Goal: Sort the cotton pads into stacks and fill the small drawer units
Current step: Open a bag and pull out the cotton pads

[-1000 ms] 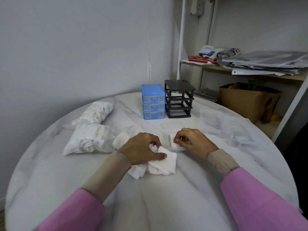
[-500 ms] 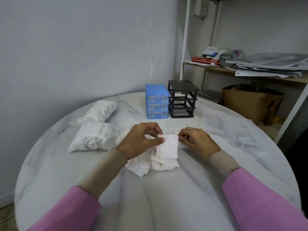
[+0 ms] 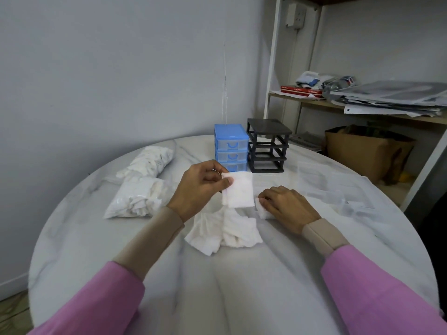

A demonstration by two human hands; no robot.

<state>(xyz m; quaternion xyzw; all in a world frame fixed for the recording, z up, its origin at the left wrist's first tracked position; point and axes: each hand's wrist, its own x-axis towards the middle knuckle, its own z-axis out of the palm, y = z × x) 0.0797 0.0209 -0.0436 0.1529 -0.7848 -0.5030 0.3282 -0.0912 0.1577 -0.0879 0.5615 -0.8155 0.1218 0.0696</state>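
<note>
Round and marbled white, the worktop (image 3: 242,286) sits against a pale grey wall, and near its middle my left hand (image 3: 196,189) pinches a square cotton pad (image 3: 238,189) by its upper left corner between thumb and fingers, so the pad hangs raised above the surface. Directly beneath it lies a loose heap of pads (image 3: 225,232), rumpled and overlapping. Just right of that heap my right hand (image 3: 285,206) rests low on the worktop, its grip curled around a small stack of pads (image 3: 262,211) that peeks out beside the fingertips. To my left lie two clear bags of pads (image 3: 137,189), one behind the other. Farther back, the blue drawer unit (image 3: 231,147) stands with its three drawers closed, and the black drawer frame (image 3: 267,146) stands just beside it on the right, its slots open. Flat clear plastic sleeves (image 3: 338,187) lie on the right side of the worktop. Beyond the edge, a shelf (image 3: 314,105) carries papers and red books, with a brown cardboard box (image 3: 362,151) under it.
</note>
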